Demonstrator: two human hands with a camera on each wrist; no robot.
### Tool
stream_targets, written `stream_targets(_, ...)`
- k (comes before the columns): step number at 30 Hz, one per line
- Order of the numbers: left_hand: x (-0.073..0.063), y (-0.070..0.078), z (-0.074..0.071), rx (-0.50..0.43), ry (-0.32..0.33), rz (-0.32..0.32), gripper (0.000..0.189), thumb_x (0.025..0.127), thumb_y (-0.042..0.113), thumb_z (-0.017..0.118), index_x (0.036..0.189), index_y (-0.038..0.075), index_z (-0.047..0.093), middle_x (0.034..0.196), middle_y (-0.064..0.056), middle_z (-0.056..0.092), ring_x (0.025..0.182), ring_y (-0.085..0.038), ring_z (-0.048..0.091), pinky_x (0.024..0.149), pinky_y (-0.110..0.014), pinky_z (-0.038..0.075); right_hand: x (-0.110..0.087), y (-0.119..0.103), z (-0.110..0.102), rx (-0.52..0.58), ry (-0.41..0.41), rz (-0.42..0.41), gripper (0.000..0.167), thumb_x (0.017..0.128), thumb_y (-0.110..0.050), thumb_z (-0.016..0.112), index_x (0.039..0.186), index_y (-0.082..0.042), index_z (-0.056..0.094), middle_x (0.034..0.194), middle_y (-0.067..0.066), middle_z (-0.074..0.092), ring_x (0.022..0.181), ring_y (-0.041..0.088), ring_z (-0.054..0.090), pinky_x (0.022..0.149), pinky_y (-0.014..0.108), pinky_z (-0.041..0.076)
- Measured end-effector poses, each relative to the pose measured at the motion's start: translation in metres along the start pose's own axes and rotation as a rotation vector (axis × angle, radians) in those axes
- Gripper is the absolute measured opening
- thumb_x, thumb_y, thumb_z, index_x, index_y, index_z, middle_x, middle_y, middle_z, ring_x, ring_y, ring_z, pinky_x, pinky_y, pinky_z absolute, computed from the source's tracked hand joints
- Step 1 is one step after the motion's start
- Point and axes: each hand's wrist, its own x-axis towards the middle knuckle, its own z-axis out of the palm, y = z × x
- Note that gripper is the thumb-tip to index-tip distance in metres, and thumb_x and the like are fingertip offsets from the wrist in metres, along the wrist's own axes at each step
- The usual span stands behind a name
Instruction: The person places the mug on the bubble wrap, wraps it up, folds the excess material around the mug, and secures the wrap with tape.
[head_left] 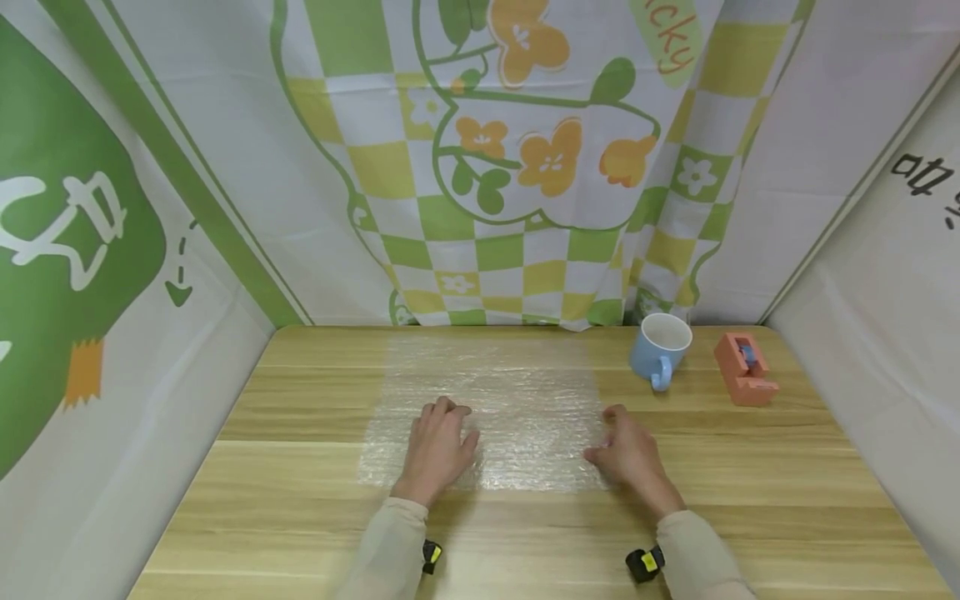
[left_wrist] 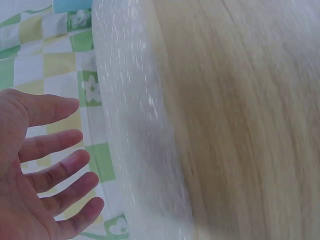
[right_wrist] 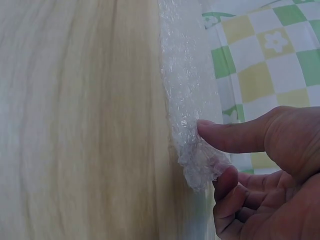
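On 1 table (head_left: pixel 285 500), 1 bubble-wrap sheet (head_left: pixel 536 417) is laid, its right edge pinched by 1 right hand (head_left: pixel 630 450), 1 left hand (head_left: pixel 437 446) held wide, empty, with 1 mug (head_left: pixel 647 352) and 1 tape dispenser (head_left: pixel 747 388) placed to the right.

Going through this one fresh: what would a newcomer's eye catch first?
The shiny bubble wrap, spread on the wooden table, with the left hand over it and the right hand at its near right corner. Behind hangs a checked, flower-printed curtain; far right sit a blue mug and coral tape dispenser.

bubble wrap (head_left: pixel 536 408) on table (head_left: pixel 765 475) | mug (head_left: pixel 649 354) right | tape dispenser (head_left: pixel 748 388) farther right
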Motion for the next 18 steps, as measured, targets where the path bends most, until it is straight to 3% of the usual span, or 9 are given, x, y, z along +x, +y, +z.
stream_targets(8, 0.0, -0.005, -0.002, 0.016, 0.017, -0.012, 0.031, 0.091, 0.02, 0.074, 0.115, 0.002, 0.073, 0.111, -0.014, 0.063, 0.101, -0.035, 0.058, 0.082, -0.05, 0.049, -0.003, 0.01, -0.012, 0.0, 0.006, 0.004, 0.07, 0.08, -0.013, 0.084, 0.135, 0.008, 0.047, 0.084, 0.01, 0.059, 0.073, 0.023, 0.055, 0.062, 0.035, 0.044)
stream_targets(18, 0.003, 0.003, 0.002, 0.015, 0.016, 0.016, 0.03, 0.091, 0.02, 0.074, 0.114, 0.002, 0.073, 0.11, -0.015, 0.064, 0.1, -0.035, 0.059, 0.081, -0.051, 0.05, -0.006, 0.019, -0.023, -0.001, 0.008, 0.03, 0.071, 0.081, -0.012, 0.083, 0.137, 0.009, 0.046, 0.088, 0.013, 0.061, 0.077, 0.024, 0.057, 0.063, 0.036, 0.047)
